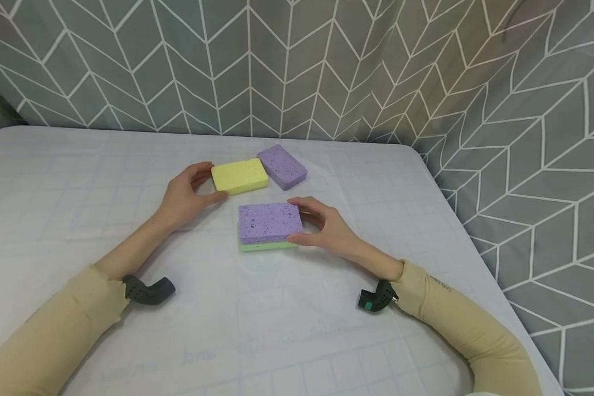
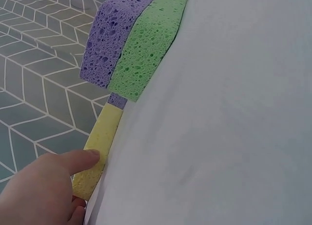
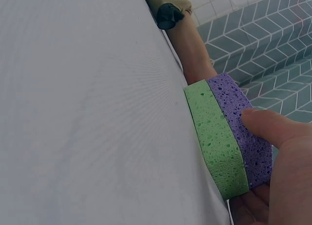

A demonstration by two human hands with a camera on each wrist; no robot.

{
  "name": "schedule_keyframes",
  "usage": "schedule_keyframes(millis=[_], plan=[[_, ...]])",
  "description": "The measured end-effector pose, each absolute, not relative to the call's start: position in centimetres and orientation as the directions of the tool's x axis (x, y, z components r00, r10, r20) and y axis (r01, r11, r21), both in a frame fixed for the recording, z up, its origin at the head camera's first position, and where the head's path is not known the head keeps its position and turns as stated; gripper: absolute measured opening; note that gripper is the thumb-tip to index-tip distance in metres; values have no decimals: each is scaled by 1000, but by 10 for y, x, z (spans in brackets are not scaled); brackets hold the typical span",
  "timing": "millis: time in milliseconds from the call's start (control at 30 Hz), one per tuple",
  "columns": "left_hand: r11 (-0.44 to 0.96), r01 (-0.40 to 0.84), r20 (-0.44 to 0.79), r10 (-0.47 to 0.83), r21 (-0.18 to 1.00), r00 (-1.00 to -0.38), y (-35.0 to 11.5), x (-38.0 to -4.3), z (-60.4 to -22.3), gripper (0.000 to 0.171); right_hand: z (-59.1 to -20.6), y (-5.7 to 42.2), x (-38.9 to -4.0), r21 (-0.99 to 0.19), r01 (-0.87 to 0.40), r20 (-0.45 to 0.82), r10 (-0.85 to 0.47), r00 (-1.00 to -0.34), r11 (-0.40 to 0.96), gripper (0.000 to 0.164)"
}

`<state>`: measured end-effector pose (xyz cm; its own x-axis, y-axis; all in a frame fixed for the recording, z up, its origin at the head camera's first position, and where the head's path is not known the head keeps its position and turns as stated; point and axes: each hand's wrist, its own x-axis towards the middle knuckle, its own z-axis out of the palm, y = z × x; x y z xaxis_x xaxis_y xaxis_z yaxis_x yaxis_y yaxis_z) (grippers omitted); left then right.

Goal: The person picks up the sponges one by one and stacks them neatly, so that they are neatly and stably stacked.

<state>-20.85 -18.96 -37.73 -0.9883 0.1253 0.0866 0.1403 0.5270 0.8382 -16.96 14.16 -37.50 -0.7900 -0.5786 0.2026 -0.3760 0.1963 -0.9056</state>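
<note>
Purple sponge (image 1: 269, 220), gripped by the right hand (image 1: 329, 228), lies evenly on a green sponge (image 1: 264, 247).
Its thumb on the near edge and fingers on the far one span the upper block, probably to keep it aligned over the green, whose flat base on the white cloth (image 1: 237, 308) seems to steady both. Beyond, the left hand (image 1: 184, 193) pinches the yellow sponge (image 1: 240, 175) by its left end, leaving its top uncovered; another purple sponge (image 1: 282, 166) lies slantwise by its right end.

Soft light brightening the table (image 1: 277, 313) in the head view, faint shadows falling beside the sleeves (image 1: 54, 335), wrist views looking dimmer
</note>
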Motion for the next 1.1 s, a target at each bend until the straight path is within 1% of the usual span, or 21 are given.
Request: schedule_keyframes(millis=[400,733,1100], plan=[[535,141,96,112,833,-989,-190,-206,-380,82,-377,141,-169,-906,-374,201,-579,-790,196,67],[568,160,116,114,807,-987,-189,-203,-377,84,-374,141,-169,-905,-376,200,-579,-790,200,68],[558,160,109,125,814,-986,-188,-203,-379,82,-374,142,-169,-904,-378,202,-581,-788,199,67]])
